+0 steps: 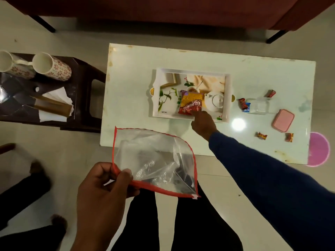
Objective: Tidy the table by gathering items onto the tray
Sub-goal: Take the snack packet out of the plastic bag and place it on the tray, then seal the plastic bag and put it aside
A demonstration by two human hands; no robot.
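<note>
Left hand: my left hand [103,189] pinches the red edge of a clear plastic bag [155,163], fingers curled, held above the floor off the table's near edge.
Right hand: my right hand [204,122] reaches over the tray's near rim, fingertips on the snack packet [190,104]; I cannot tell whether they grip it.
Snack packet: lying in the tray [227,98], mid-table [137,87].
Hard to make out: a dark shape inside the bag.
Around: wrapped sweets [261,136], a clear box [261,105] and a pink lid [283,120] toward the table's right end; two mugs [52,67] on the stool at left.

Head camera looks steeply down over the table [199,57].
</note>
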